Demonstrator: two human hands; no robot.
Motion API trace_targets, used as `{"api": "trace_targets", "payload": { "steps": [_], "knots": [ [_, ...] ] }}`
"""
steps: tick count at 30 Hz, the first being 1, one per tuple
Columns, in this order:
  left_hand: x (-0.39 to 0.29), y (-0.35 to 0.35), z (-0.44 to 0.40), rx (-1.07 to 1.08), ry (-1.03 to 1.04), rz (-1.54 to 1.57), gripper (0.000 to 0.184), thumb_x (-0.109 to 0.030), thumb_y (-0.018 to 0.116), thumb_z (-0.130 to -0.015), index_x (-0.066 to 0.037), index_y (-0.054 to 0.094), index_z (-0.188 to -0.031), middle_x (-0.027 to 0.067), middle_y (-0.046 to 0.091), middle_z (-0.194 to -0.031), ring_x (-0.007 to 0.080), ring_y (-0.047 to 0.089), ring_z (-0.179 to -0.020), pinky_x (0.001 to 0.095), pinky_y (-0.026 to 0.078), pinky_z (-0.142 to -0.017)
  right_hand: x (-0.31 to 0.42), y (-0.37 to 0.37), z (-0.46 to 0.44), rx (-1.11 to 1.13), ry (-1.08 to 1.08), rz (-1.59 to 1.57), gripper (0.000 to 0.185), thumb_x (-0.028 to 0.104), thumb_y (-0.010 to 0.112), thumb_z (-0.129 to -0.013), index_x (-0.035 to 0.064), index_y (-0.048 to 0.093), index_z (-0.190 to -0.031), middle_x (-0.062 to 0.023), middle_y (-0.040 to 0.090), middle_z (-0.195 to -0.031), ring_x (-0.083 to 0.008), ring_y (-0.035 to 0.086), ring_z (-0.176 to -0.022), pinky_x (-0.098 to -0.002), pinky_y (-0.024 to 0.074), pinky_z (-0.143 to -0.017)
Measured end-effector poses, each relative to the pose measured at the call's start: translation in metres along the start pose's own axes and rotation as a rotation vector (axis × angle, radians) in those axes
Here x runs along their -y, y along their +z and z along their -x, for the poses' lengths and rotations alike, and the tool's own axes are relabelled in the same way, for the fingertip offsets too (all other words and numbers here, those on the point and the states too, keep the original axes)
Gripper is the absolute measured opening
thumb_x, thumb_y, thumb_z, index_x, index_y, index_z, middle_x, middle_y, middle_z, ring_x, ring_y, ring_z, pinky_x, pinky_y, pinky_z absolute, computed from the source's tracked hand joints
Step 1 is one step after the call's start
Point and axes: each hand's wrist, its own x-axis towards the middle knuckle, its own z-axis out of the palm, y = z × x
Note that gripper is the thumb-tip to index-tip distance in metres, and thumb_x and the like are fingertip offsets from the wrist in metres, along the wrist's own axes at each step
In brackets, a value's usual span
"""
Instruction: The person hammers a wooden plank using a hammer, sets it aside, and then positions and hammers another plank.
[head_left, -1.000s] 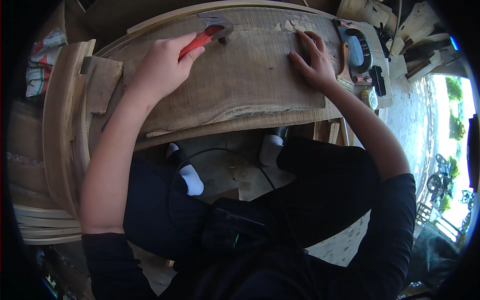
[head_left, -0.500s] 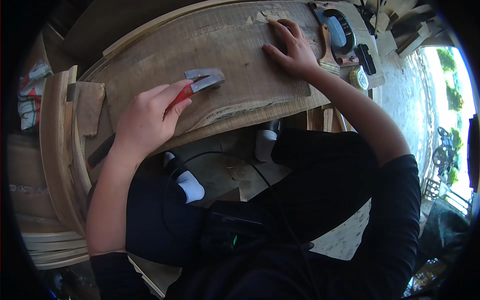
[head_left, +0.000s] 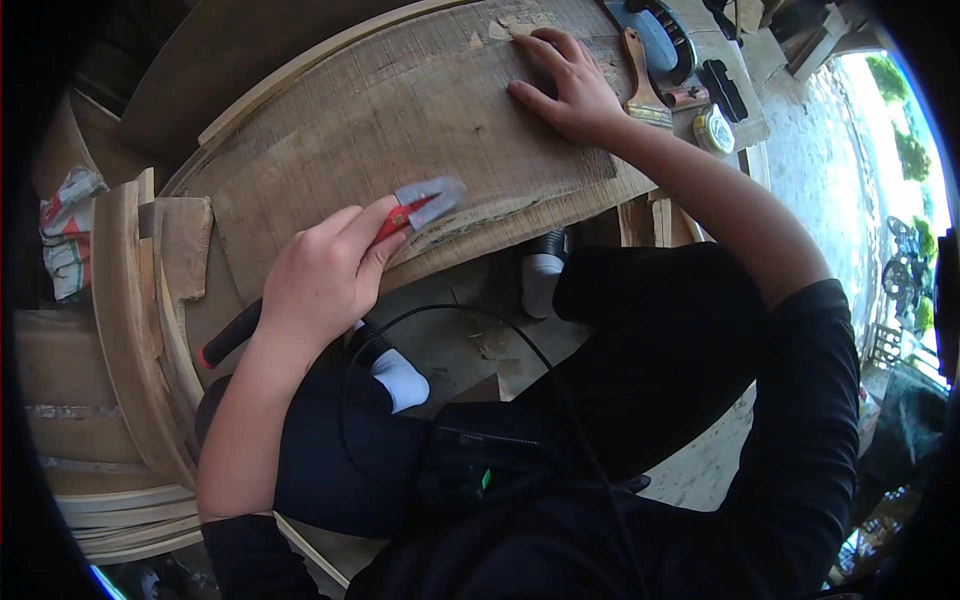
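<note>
Over the board (head_left: 430,120), a hammer (head_left: 430,200) was clenched in the left hand (head_left: 325,272); the right hand (head_left: 578,95), open atop it, was best braced clear.

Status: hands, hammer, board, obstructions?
Left hand gripping hammer, head blurred near the near edge of the board. Right hand spread on board. Brush and tape measure beside right wrist, away from hammer.

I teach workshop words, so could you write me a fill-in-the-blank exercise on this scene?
1. The left hand grips a metal-headed, red-and-black-handled ____.
2. The right hand lies on a brown board made of ____.
3. A round yellow-and-white ____ sits near a wooden-handled paintbrush.
Missing words: hammer; wood; tape measure.
</note>
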Motion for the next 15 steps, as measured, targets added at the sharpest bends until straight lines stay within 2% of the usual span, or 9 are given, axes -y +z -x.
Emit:
{"api": "trace_targets", "payload": {
  "steps": [3,5,9,13,15],
  "knots": [
    [0.005,0.005,-0.007,-0.083,-0.015,-0.002,0.028,-0.020,0.070,-0.096,-0.005,0.070,-0.119,0.0165,0.070,-0.095,0.0363,0.068,-0.078,0.0401,0.053,-0.067,-0.001,0.000,-0.003,-0.005,-0.003,0.002,0.071,0.059,0.059,-0.094,0.0170,0.048,-0.150,-0.0183,0.044,-0.150,-0.0410,0.041,-0.140,-0.0507,0.0333,-0.118],
    [0.009,0.006,-0.014,-0.218,0.034,-0.004,0.027,-0.019,0.069,-0.096,-0.003,0.070,-0.117,0.0163,0.069,-0.088,0.0371,0.069,-0.078,0.0439,0.054,-0.066,-0.003,0.002,-0.002,0.000,-0.003,-0.002,0.071,0.060,0.058,-0.094,0.0175,0.047,-0.150,-0.0175,0.043,-0.151,-0.0410,0.040,-0.140,-0.0504,0.0328,-0.119],
    [0.016,-0.002,-0.028,-0.154,-0.068,0.087,0.029,-0.018,0.068,-0.097,0.000,0.069,-0.120,0.0219,0.071,-0.094,0.0389,0.070,-0.083,0.0431,0.054,-0.070,-0.001,0.001,-0.002,-0.006,0.003,0.003,0.071,0.060,0.057,-0.094,0.0182,0.047,-0.151,-0.0166,0.043,-0.151,-0.0409,0.040,-0.140,-0.0503,0.0324,-0.119],
    [0.025,0.004,-0.041,-0.266,-0.058,0.081,0.031,-0.020,0.068,-0.097,-0.001,0.070,-0.121,0.0228,0.071,-0.090,0.0390,0.071,-0.081,0.0430,0.054,-0.069,0.000,-0.001,-0.001,0.009,0.009,-0.012,0.069,0.059,0.057,-0.095,0.0182,0.047,-0.151,-0.0164,0.043,-0.151,-0.0405,0.040,-0.141,-0.0499,0.0321,-0.120],
    [0.030,0.006,-0.051,-0.277,-0.132,0.126,0.033,-0.023,0.068,-0.099,0.004,0.069,-0.120,0.0216,0.067,-0.077,0.0276,0.064,-0.063,0.0356,0.050,-0.064,0.000,0.000,0.000,0.016,0.007,-0.022,0.069,0.058,0.057,-0.096,0.0181,0.047,-0.151,-0.0167,0.043,-0.151,-0.0403,0.039,-0.141,-0.0499,0.0320,-0.120]
  ]
}}
